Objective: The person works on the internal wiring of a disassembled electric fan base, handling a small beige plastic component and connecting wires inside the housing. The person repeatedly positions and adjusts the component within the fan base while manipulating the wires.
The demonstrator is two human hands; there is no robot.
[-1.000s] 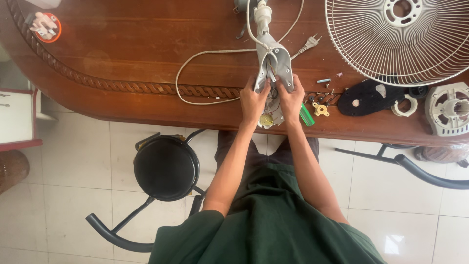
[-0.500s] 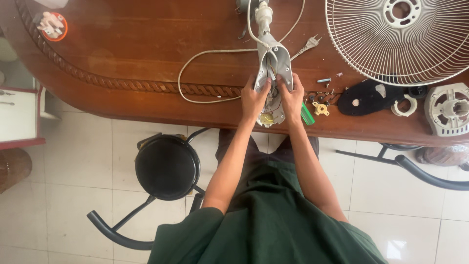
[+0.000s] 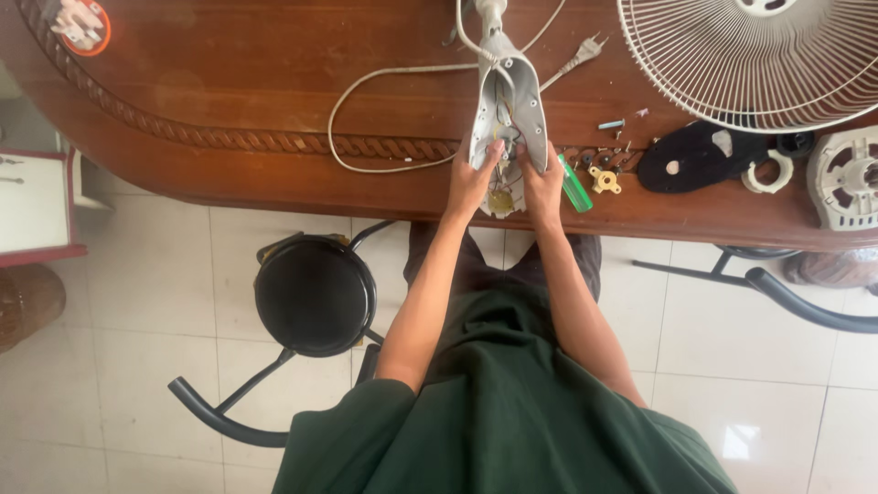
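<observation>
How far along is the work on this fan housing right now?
Done: the fan guard, a black cover and loose screws already lie apart on the table. In hand: the left hand and right hand hold the open grey housing, fingers at its wiring. Left: everything remains unassembled.

The person wears a dark green short-sleeved top — loose, falling in soft folds across the lap. Both forearms are bare from the sleeve hems down. Beneath the top, dark trousers show at the knees, probably charcoal or black. The left hand [image 3: 471, 178] and the right hand [image 3: 541, 183] are bare — no gloves.
</observation>
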